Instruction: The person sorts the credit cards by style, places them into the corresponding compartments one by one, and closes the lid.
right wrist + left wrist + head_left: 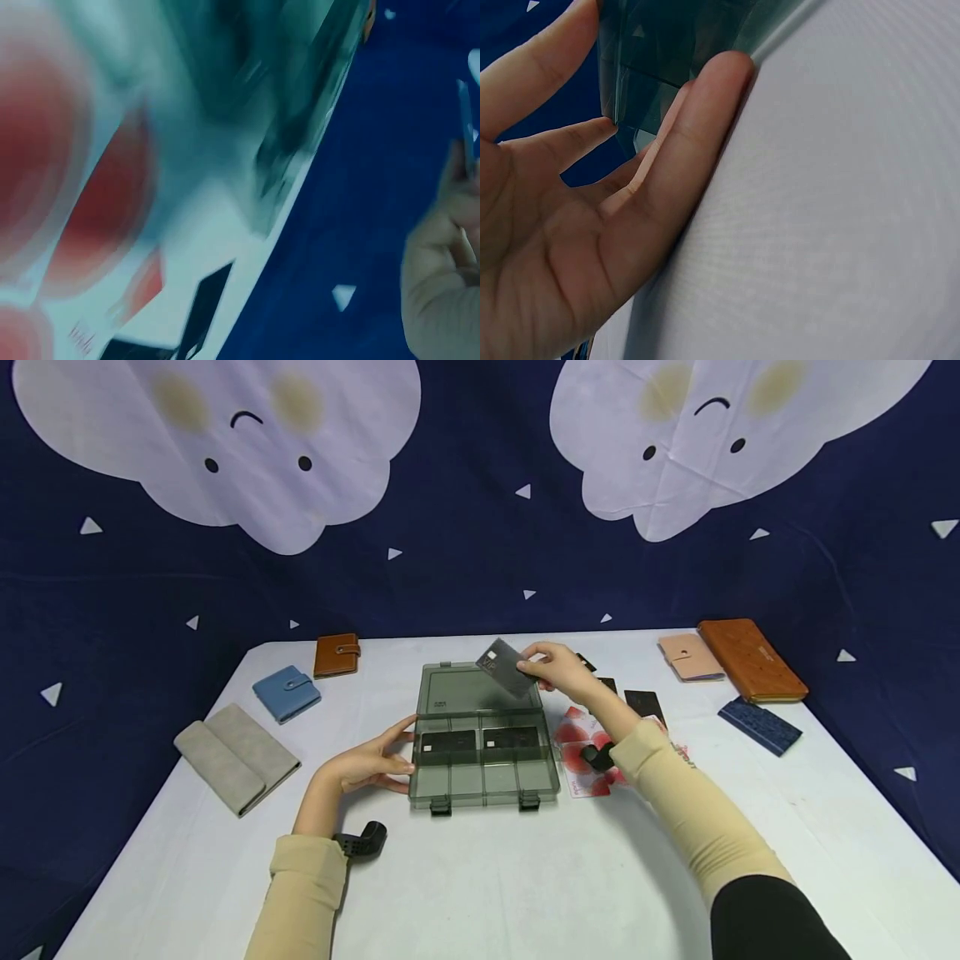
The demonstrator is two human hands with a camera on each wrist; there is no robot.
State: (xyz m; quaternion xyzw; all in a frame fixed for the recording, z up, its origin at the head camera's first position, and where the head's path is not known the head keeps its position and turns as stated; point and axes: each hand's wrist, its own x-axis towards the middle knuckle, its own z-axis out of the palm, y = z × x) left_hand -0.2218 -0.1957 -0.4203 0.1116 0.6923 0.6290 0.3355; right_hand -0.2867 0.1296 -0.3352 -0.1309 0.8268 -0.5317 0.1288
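Note:
A translucent grey-green divided plastic box lies with its lid swung back, away from the person. Two black cards sit side by side in it, a left one and a right one. Fingers of my left hand are spread and mostly straight, their tips against the box's left side. Above the lid, my right hand pinches a dark grey bank card by its right corner, chip side showing. In the right wrist view that card appears edge-on.
Right of the box lie red-and-white printed cards and several black cards, partly under the right arm. Grey, blue and brown wallets lie left. Pink, large brown and navy ones lie right.

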